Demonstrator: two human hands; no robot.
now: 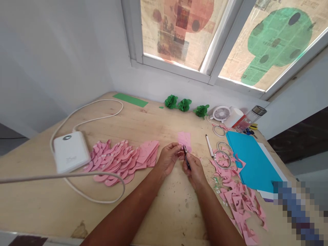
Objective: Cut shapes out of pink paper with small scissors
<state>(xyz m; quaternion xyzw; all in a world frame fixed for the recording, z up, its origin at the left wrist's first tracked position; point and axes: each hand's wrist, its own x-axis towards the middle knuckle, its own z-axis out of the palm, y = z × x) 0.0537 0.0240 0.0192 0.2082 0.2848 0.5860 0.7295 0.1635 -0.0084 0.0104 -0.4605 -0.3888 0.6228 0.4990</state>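
Over the middle of the table, my left hand (169, 157) pinches the edge of a piece of pink paper (184, 138). My right hand (194, 167) is closed around a pair of small dark scissors (186, 155), whose tips point up at the paper. Just left of my hands lies a stack of pink paper pieces (148, 153). Beside it spreads a heap of cut pink paper shapes (118, 160) with wavy edges. Pink paper scraps (241, 198) are scattered to the right of my right forearm.
A white power bank (73, 152) with a looping cable stands on the left. Three green paper flowers (183, 105) and a green strip (130, 99) lie along the wall. On the right are a white pen (209, 145), tape rings (222, 159), blue paper (252, 160), a fan (221, 113) and a bottle (249, 119).
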